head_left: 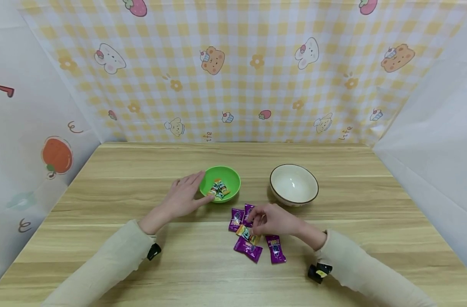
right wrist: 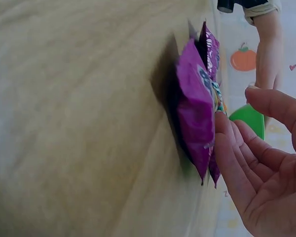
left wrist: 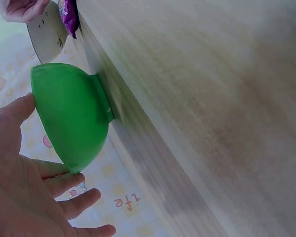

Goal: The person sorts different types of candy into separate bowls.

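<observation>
My left hand [head_left: 184, 197] rests at the left side of a green bowl [left wrist: 69, 113], its thumb and fingertips touching the rim and the other fingers extended. Inside that bowl lie several small yellow-and-green candy packets [head_left: 219, 189]. Over a loose cluster on the table, my right hand [head_left: 273, 220] reaches down with bent fingers, thumb apart from the fingertips in the right wrist view. Its fingertips are at a yellow candy packet [head_left: 244, 233], which they partly cover. Several purple candy packets [head_left: 248, 249] lie around it, one partly behind the hand.
A white bowl with a dark rim [head_left: 294, 184] stands behind the right hand, to the right of the green bowl. Everything sits on a wood-grain table [head_left: 141, 170]. A yellow checked cloth [head_left: 256, 85] hangs along the back edge, with pale sheets at both sides.
</observation>
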